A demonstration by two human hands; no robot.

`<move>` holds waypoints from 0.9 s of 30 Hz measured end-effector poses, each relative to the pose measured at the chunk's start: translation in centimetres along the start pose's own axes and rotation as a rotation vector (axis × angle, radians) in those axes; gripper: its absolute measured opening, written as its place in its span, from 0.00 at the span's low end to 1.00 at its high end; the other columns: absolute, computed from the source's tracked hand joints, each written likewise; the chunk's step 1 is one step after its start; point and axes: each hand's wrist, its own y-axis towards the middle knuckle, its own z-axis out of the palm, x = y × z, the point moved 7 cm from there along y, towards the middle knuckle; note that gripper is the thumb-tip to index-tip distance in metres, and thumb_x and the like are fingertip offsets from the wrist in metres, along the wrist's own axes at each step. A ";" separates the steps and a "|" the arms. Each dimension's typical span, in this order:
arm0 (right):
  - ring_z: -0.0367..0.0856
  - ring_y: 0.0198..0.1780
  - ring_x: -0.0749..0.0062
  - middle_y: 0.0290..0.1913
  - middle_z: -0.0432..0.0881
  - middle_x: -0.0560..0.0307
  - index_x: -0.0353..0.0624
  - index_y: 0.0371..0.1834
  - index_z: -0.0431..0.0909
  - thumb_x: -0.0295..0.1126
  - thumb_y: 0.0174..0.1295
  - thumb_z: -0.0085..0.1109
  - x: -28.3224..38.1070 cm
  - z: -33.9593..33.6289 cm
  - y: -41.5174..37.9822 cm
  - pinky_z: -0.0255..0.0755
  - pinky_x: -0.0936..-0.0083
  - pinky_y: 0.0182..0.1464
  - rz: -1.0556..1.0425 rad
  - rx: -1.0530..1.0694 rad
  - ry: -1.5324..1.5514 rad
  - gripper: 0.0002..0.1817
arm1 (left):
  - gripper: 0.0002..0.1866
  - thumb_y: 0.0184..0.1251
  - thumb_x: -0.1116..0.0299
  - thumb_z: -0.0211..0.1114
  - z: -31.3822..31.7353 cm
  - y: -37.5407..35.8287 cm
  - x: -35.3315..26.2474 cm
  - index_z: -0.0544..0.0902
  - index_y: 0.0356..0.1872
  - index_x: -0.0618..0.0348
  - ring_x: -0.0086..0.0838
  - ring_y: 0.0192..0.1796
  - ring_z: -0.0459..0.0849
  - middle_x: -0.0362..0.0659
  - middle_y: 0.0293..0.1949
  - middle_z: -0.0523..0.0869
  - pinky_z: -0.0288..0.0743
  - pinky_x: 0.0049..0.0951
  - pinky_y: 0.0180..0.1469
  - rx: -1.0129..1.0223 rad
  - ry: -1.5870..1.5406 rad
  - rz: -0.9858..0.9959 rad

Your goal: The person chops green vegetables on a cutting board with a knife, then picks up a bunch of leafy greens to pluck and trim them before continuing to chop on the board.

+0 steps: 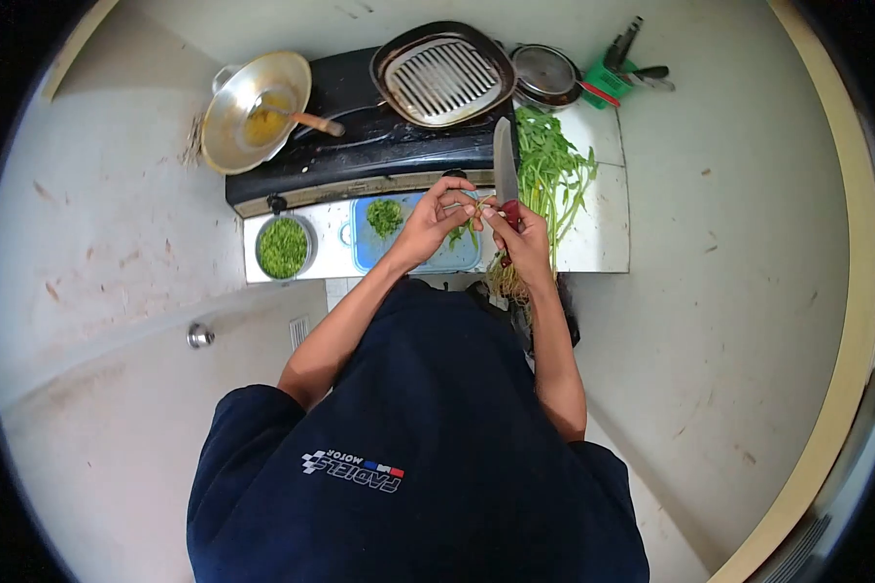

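Observation:
My left hand is closed in a pinch on a thin green stem above the cutting board. In my right hand is a knife with a dark red handle, its blade pointing away from me. The thumb and fingertips of that hand also meet at the stem. Below them lies a blue-rimmed cutting board bearing a heap of chopped greens and a few loose leaves. To the right, a bunch of leafy greens lies on the counter, its pale roots hanging over the front edge.
A round bowl of chopped greens stands left of the board. Behind is a black stove holding a wok with a wooden-handled ladle and a ridged grill pan. A lidded pan and a green utensil holder are at back right.

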 end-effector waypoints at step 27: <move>0.73 0.28 0.89 0.38 0.86 0.66 0.37 0.61 0.83 0.35 0.70 0.71 -2.3 7.6 1.9 0.65 0.86 0.29 0.075 0.233 -0.017 0.21 | 0.16 0.76 0.75 0.67 -6.7 -7.3 0.5 0.76 0.61 0.64 0.25 0.46 0.87 0.43 0.44 0.88 0.79 0.26 0.52 -0.374 -0.159 0.012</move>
